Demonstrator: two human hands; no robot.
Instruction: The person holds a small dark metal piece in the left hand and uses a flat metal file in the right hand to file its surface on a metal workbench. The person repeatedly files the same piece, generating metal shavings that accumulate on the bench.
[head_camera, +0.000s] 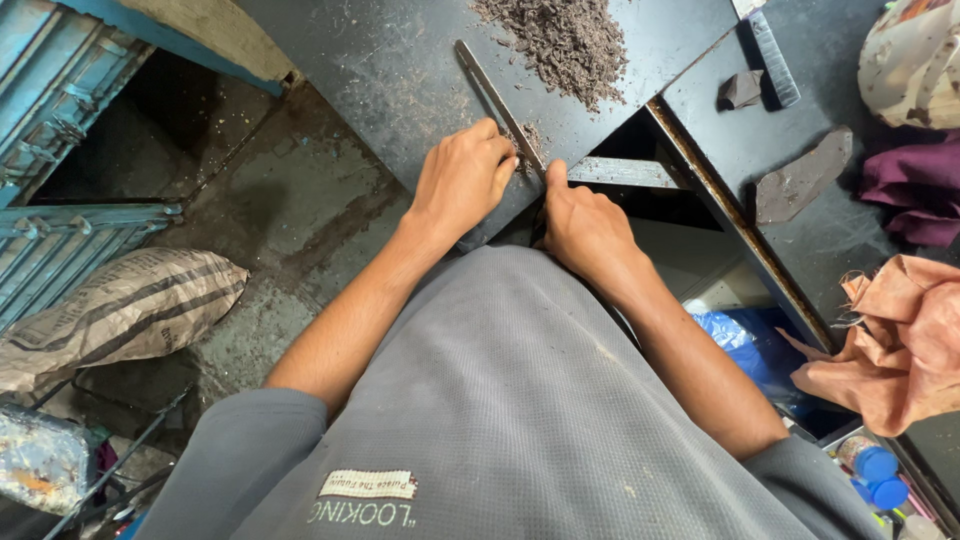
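Pressing down on a long, narrow, grey metal blade (497, 100) at the near edge of a dark, flat metal worktable (380, 60), both hands meeting at the blade's near end. Left hand (462, 180) curled, fingers folded over the blade's near part and the small clump of dark brown shreds (530, 140) beside it. Right hand (585, 225) clenched just below, thumb up against a flat grey metal bar (620, 172) running off to the right; whether gripping a handle there, cannot tell, the palm hiding it.

Best done, by the look of it, with fingertips tucked back from the cutting edge, shreds fed in little by little, and pressure kept straight down so the blade does not skid sideways.

Long axis of the blade slanting from far left to near right, free tip pointing away toward the large heap of dark brown shredded material (560, 40), near end under the hands.
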